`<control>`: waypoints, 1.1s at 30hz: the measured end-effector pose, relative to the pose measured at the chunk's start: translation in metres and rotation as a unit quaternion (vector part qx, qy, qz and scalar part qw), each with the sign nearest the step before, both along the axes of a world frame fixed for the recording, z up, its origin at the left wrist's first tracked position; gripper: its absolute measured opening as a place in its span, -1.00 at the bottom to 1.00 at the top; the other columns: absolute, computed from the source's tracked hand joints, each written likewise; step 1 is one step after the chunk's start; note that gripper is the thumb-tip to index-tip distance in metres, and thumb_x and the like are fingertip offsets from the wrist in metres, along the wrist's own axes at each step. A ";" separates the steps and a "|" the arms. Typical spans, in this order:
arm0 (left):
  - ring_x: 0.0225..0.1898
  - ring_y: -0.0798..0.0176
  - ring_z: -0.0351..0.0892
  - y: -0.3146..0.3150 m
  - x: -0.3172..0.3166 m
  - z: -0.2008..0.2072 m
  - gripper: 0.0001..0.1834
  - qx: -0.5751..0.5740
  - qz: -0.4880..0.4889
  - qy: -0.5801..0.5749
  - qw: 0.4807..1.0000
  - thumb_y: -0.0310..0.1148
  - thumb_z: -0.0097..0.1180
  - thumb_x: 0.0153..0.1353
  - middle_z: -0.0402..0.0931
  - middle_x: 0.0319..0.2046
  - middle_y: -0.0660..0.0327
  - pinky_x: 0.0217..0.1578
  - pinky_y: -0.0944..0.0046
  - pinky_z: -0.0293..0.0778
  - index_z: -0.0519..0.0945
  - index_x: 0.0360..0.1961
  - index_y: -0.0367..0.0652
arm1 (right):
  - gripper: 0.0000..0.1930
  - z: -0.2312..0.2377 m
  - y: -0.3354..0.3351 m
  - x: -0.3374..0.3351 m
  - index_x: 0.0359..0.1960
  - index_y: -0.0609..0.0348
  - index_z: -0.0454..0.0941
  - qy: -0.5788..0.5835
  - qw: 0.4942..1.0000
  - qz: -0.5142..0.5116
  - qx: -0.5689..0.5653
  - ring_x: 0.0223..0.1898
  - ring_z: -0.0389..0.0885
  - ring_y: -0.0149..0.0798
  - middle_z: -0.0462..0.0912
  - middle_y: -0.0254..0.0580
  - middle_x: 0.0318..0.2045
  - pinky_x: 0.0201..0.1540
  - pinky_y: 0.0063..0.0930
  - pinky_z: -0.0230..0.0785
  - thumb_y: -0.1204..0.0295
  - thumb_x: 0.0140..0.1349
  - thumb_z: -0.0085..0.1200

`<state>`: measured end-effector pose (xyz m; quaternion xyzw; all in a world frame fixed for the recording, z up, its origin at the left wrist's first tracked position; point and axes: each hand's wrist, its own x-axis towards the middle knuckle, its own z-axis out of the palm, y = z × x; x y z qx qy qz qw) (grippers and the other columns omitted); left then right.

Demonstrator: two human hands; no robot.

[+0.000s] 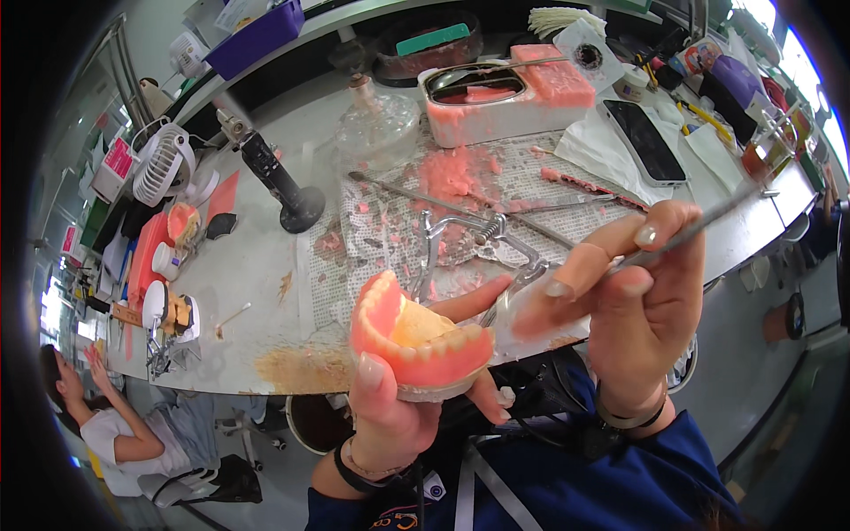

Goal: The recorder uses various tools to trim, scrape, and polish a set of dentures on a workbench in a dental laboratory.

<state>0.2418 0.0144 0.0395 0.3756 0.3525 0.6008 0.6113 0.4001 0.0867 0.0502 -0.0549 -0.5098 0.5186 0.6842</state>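
Note:
My left hand (390,423) is closed around a pink wax denture (443,363) with a row of teeth, seated on a pale cast. It is held tilted just off the bench's front edge, thumb against its near side. To its right, my right hand (633,310) pinches a slim metal wax carving tool (699,232), which slants up to the right. The tool's lower end is blurred near the fingers. Behind the denture, a metal frame with a spring (489,230) lies on newspaper (328,265) strewn with pink wax scraps (456,177).
Across the back stand a glass spirit lamp (376,124) and a white metal box (469,131) with pink wax. A phone (645,142) lies at right. A black torch-like tool (279,177), fan (164,164) and articulator (168,311) stand left. Another person (133,434) sits at far left.

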 end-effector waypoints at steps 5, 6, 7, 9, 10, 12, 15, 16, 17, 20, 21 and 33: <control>-0.60 0.05 0.65 -0.002 0.002 0.007 0.08 -0.033 0.017 0.022 0.999 0.49 0.00 -0.06 0.33 0.17 -0.35 -0.42 0.21 0.64 0.42 0.08 -0.43 | -0.72 0.005 0.002 0.005 -0.24 0.28 0.19 -0.139 0.977 0.019 0.161 -0.37 0.73 -0.01 0.61 0.49 -0.28 -0.41 -0.30 0.63 0.56 0.27 0.13; -0.59 0.05 0.65 -0.002 0.002 0.009 0.10 -0.033 0.010 0.027 0.999 0.49 0.01 -0.06 0.33 0.17 -0.35 -0.42 0.22 0.64 0.39 0.11 -0.43 | -0.71 0.006 -0.002 0.005 -0.27 0.29 0.20 -0.167 0.975 0.033 0.140 -0.35 0.73 0.02 0.60 0.52 -0.28 -0.41 -0.29 0.63 0.63 0.22 0.16; -0.58 0.05 0.66 -0.002 0.001 0.009 0.11 -0.036 -0.006 0.013 0.999 0.48 0.03 -0.07 0.33 0.16 -0.35 -0.43 0.21 0.65 0.34 0.15 -0.43 | -0.73 0.005 -0.005 0.003 -0.30 0.30 0.29 -0.158 0.980 0.020 0.119 -0.37 0.73 -0.08 0.64 0.39 -0.30 -0.37 -0.35 0.63 0.65 0.16 0.20; -0.56 0.05 0.66 -0.001 0.000 0.009 0.13 -0.039 -0.021 -0.001 0.999 0.47 0.06 -0.08 0.33 0.16 -0.35 -0.43 0.20 0.65 0.29 0.18 -0.42 | -0.78 0.003 -0.012 -0.001 -0.38 0.31 0.45 -0.139 0.987 -0.006 0.077 -0.41 0.75 -0.28 0.71 0.13 -0.35 -0.29 -0.47 0.62 0.69 0.06 0.30; -0.54 0.05 0.67 0.000 -0.001 0.008 0.13 -0.038 -0.028 -0.003 0.999 0.46 0.07 -0.09 0.32 0.17 -0.35 -0.44 0.20 0.66 0.29 0.18 -0.43 | -0.77 0.004 -0.016 -0.001 -0.39 0.30 0.46 -0.144 0.988 -0.020 0.056 -0.43 0.75 -0.28 0.72 0.10 -0.34 -0.34 -0.49 0.61 0.67 0.04 0.32; -0.52 0.04 0.67 0.001 -0.002 0.005 0.13 -0.038 -0.035 -0.006 0.999 0.46 0.08 -0.09 0.31 0.18 -0.35 -0.45 0.20 0.66 0.29 0.18 -0.43 | -0.77 0.003 -0.020 -0.003 -0.40 0.28 0.47 -0.151 0.987 -0.034 0.035 -0.44 0.75 -0.29 0.73 0.07 -0.33 -0.39 -0.51 0.60 0.66 0.03 0.34; -0.44 0.05 0.68 0.002 -0.004 0.001 0.14 -0.037 -0.069 -0.038 0.996 0.44 0.09 -0.09 0.30 0.19 -0.34 -0.47 0.21 0.68 0.26 0.21 -0.43 | -0.77 0.004 -0.021 -0.005 -0.40 0.26 0.49 -0.139 0.989 -0.034 0.029 -0.47 0.74 -0.28 0.73 0.04 -0.33 -0.43 -0.51 0.60 0.66 0.00 0.35; -0.39 0.05 0.68 0.001 -0.003 0.001 0.15 -0.038 -0.064 -0.038 0.997 0.43 0.10 -0.08 0.29 0.20 -0.34 -0.48 0.22 0.68 0.23 0.23 -0.42 | -0.77 0.004 -0.022 -0.006 -0.41 0.26 0.49 -0.131 0.990 -0.036 0.024 -0.48 0.74 -0.28 0.73 0.04 -0.34 -0.44 -0.51 0.60 0.66 0.00 0.35; -0.37 0.05 0.68 0.001 -0.004 0.001 0.15 -0.041 -0.071 -0.049 0.995 0.42 0.10 -0.08 0.29 0.20 -0.34 -0.48 0.22 0.68 0.22 0.24 -0.42 | -0.78 0.005 -0.022 -0.007 -0.41 0.26 0.50 -0.116 0.993 -0.025 0.007 -0.48 0.74 -0.29 0.73 0.04 -0.35 -0.45 -0.51 0.60 0.67 0.00 0.34; -0.18 0.01 0.65 0.000 -0.004 0.002 0.16 -0.043 -0.070 -0.034 0.996 0.42 0.11 -0.08 0.32 0.18 -0.32 -0.40 0.20 0.69 0.17 0.27 -0.41 | -0.78 0.006 -0.022 -0.008 -0.42 0.27 0.50 -0.135 0.988 -0.058 0.039 -0.51 0.73 -0.29 0.73 0.02 -0.39 -0.45 -0.49 0.61 0.66 -0.01 0.35; -0.13 0.00 0.64 0.001 -0.004 0.003 0.17 -0.045 -0.075 -0.033 0.996 0.42 0.11 -0.08 0.33 0.17 -0.31 -0.37 0.19 0.70 0.16 0.27 -0.40 | -0.78 0.006 -0.022 -0.008 -0.43 0.27 0.50 -0.138 0.986 -0.073 0.050 -0.51 0.73 -0.29 0.73 0.01 -0.40 -0.44 -0.49 0.61 0.66 -0.01 0.36; -0.22 0.00 0.67 0.000 0.001 0.000 0.03 -0.012 -0.053 -0.054 0.997 0.26 0.18 0.04 0.39 0.11 -0.28 -0.35 0.20 0.68 0.24 0.20 -0.50 | -0.65 0.017 -0.011 0.007 -0.36 0.31 0.24 -0.211 0.971 -0.024 0.108 -0.47 0.73 -0.10 0.66 0.34 -0.47 -0.48 -0.40 0.59 0.76 0.03 0.24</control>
